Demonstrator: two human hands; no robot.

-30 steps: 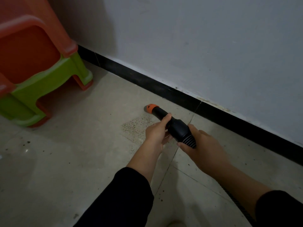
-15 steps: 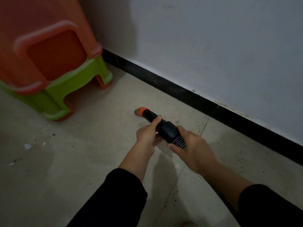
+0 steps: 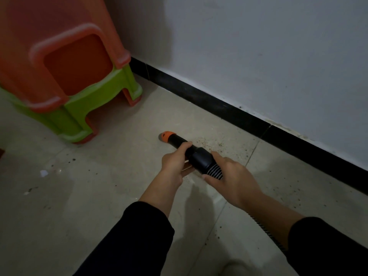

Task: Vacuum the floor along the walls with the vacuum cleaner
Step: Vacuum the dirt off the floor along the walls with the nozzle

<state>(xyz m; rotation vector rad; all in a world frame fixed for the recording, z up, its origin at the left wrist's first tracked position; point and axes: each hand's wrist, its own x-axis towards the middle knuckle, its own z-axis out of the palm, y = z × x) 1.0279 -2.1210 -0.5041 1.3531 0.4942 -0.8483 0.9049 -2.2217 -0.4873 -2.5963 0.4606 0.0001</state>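
Two grips hold the nozzle [image 3: 179,141]. The left grip [image 3: 173,166] curls round the black tube just behind the orange tip [image 3: 168,135]. The right grip [image 3: 233,180] wraps the ribbed hose [image 3: 215,171] at the collar, directly behind the left. The tip lies ahead of the left grip, low over the floor [image 3: 99,196]; contact cannot be confirmed.

The skirting [image 3: 219,108] and wall [image 3: 258,56] run along the right of both grips, apart from the tip. Fine dark grit [image 3: 211,142] lies between the nozzle's right side and the skirting, just beside the left grip's fingers. Stacked stools [image 3: 69,76] stand ahead and left of the tip, near the skirting. A white scrap [image 3: 43,173] lies well left of the left grip.

Assessment: the step in hand is the pass along this wall, judged unfinished, since grit is present. The next move calls for swinging the tip right, over the grit and up to the skirting edge, then forward toward the stools. The tip should run low, with the hose fed from the right grip. The stool legs may block the tip.
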